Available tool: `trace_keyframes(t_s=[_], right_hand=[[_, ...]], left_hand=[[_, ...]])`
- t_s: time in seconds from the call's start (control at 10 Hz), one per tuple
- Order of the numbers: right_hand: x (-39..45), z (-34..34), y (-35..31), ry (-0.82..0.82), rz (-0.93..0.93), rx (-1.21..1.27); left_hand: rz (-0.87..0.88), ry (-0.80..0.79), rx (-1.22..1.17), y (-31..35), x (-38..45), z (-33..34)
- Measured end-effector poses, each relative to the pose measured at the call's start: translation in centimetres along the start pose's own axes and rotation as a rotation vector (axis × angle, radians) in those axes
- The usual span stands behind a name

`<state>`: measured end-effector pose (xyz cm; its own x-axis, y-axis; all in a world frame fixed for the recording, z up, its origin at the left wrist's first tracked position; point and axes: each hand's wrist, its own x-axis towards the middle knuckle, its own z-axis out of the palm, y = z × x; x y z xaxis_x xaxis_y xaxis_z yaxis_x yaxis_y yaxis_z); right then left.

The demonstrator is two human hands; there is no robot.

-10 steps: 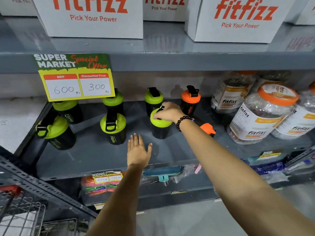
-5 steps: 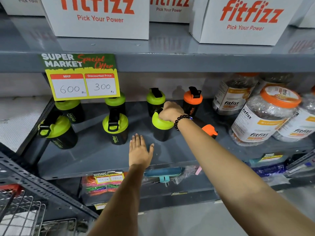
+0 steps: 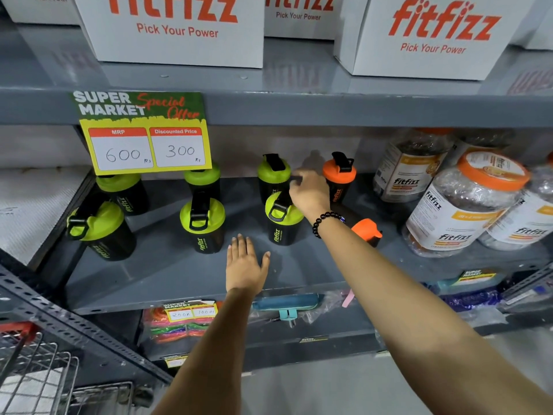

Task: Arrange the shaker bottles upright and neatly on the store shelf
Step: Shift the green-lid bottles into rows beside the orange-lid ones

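Observation:
Several black shaker bottles stand on the grey shelf. Green-lidded ones are at the back left, front left and tilted, back middle, front middle, back centre and front centre. An orange-lidded bottle stands upright. Another orange-lidded one lies on its side behind my right forearm. My right hand hovers just above the front centre bottle, its fingertips pinched on that bottle's black cap strap. My left hand lies flat and open on the shelf in front of it.
Large Fitfizz jars crowd the shelf's right side. A yellow price sign hangs from the upper shelf edge, over the back-left bottles. White Fitfizz boxes sit above. A wire basket is at the lower left.
My right hand has lifted off the front centre bottle's green lid and shifted back and right, so the lid and its loop now show. My left hand has stayed flat.

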<state>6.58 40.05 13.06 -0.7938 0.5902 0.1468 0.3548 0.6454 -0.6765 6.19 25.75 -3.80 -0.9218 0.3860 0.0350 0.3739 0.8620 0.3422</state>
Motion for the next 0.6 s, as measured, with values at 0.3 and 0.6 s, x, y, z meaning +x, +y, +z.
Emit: trace_keyframes(t_s=[0.3,0.6], right_hand=[[0.4,0.7,0.7,-0.323,-0.012,-0.172],[1.3,0.7,1.8,-0.381,-0.051,-0.143]], left_hand=[[-0.001,-0.004,0.005,-0.2,0.0,0.1],[0.003,-0.012,0.013,-0.2,0.0,0.2]])
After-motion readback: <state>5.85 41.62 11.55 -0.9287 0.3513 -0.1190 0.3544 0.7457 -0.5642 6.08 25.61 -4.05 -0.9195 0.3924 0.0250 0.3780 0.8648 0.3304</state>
